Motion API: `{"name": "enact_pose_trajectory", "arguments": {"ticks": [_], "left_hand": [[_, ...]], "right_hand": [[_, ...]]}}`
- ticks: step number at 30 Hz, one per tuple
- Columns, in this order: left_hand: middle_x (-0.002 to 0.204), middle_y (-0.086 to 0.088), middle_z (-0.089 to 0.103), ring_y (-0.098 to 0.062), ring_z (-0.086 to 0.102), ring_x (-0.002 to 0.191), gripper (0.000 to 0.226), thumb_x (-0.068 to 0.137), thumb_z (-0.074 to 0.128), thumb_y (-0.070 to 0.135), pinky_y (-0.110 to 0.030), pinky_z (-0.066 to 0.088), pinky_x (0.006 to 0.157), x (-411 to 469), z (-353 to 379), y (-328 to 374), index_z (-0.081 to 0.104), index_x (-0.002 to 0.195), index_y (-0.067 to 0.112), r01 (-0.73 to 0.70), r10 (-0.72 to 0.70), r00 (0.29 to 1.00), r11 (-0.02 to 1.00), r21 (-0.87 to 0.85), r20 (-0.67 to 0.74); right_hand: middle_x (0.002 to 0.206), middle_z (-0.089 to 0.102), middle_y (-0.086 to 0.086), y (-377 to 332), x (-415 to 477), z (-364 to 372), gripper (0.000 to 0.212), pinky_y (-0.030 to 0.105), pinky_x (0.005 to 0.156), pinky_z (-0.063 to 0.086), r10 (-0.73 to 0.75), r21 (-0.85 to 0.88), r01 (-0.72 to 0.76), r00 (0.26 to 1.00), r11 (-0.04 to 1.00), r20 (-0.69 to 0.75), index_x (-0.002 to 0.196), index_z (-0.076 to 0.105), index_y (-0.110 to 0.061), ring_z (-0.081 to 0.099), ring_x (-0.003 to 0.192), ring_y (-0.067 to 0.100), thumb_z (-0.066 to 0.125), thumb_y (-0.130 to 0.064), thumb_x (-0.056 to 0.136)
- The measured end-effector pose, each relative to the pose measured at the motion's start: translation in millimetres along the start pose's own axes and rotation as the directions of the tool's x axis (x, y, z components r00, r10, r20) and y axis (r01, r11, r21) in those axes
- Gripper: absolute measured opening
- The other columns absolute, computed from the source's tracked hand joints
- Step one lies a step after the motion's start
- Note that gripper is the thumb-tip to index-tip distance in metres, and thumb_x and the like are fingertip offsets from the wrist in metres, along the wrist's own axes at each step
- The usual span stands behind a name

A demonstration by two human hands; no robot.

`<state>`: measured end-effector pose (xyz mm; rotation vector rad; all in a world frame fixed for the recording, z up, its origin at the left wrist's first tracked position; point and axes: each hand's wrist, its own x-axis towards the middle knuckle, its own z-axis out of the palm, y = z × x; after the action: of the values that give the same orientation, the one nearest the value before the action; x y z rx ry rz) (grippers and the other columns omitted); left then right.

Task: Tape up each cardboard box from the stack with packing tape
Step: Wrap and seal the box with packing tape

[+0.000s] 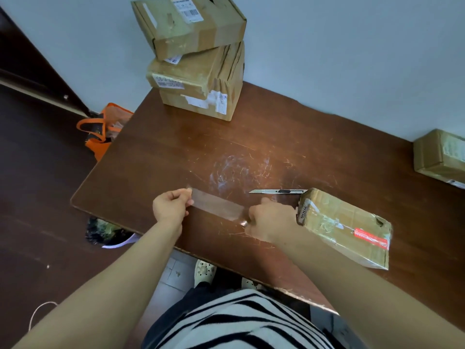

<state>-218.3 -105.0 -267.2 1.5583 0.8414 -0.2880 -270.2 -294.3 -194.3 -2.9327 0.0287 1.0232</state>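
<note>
Above table [176, 147], fingers [185, 196] seemingly round tape [219, 206]

Clear tape strip [217, 206] stretched taut near a tape-wrapped cardboard box [344, 227].

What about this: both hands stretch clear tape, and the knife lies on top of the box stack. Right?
Not quite. The head view shows the utility knife lying on the table, not on the stack of boxes. The left hand and right hand do stretch the clear tape.
</note>
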Motion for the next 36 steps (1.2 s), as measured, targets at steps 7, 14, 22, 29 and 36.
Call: {"name": "enact_pose_trajectory", "arguments": {"ticks": [7, 14, 22, 29, 36], "left_hand": [[0.069, -0.006, 0.065, -0.015, 0.055, 0.064, 0.004, 0.089, 0.066, 0.01, -0.02, 0.043, 0.049, 4, -9, -8, 0.064, 0.091, 0.011, -0.047, 0.046, 0.999, 0.998, 0.043, 0.018], [0.066, -0.005, 0.065, -0.016, 0.057, 0.066, 0.005, 0.089, 0.064, 0.009, -0.019, 0.043, 0.049, 7, -10, -6, 0.065, 0.086, 0.013, -0.04, 0.04, 0.999, 0.998, 0.038, 0.008], [0.069, -0.005, 0.064, -0.012, 0.058, 0.067, 0.002, 0.089, 0.066, 0.012, -0.02, 0.042, 0.055, 5, -6, -3, 0.065, 0.088, 0.013, -0.053, 0.053, 0.998, 0.998, 0.023, 0.019], [0.068, -0.003, 0.063, 0.0, 0.058, 0.054, 0.003, 0.09, 0.065, 0.013, -0.012, 0.042, 0.048, 2, -4, -1, 0.064, 0.092, 0.012, -0.087, 0.088, 0.996, 0.994, 0.058, -0.011], [0.073, -0.002, 0.063, -0.003, 0.059, 0.064, 0.004, 0.092, 0.062, 0.013, -0.013, 0.043, 0.049, -1, -4, 1, 0.063, 0.095, 0.011, -0.094, 0.093, 0.996, 0.993, 0.078, 0.008]], "right_hand": [[0.146, 0.031, 0.024, -47, 5, 16, 0.043, 0.043, 0.106, 0.027, -0.25, -0.365, 0.203, 0.965, 0.909, -0.084, 0.139, 0.041, 0.0, 0.029, 0.133, 0.037, 0.037, -0.012, 0.098], [0.153, 0.015, 0.03, -77, 8, 45, 0.052, 0.06, 0.113, 0.004, -0.224, -0.673, 0.328, 0.945, 0.663, 0.24, 0.147, 0.026, 0.001, 0.01, 0.141, 0.051, 0.031, -0.027, 0.103], [0.121, 0.055, 0.003, -28, 6, -20, 0.03, 0.034, 0.093, 0.039, -0.337, -0.038, 0.339, 0.904, 0.94, -0.264, 0.122, 0.056, -0.016, 0.049, 0.114, 0.024, 0.046, -0.013, 0.093], [0.12, 0.053, 0.012, 72, 62, -23, 0.035, 0.039, 0.08, 0.045, 0.094, -0.122, -0.096, 0.995, 0.988, -0.019, 0.121, 0.046, -0.007, 0.053, 0.112, 0.032, 0.054, -0.001, 0.087], [0.097, 0.06, 0.012, 82, 74, -20, 0.015, 0.032, 0.063, 0.042, -0.012, -0.028, 0.008, 0.99, 1.0, -0.14, 0.095, 0.054, -0.01, 0.056, 0.08, 0.03, 0.05, -0.025, 0.093]]}}
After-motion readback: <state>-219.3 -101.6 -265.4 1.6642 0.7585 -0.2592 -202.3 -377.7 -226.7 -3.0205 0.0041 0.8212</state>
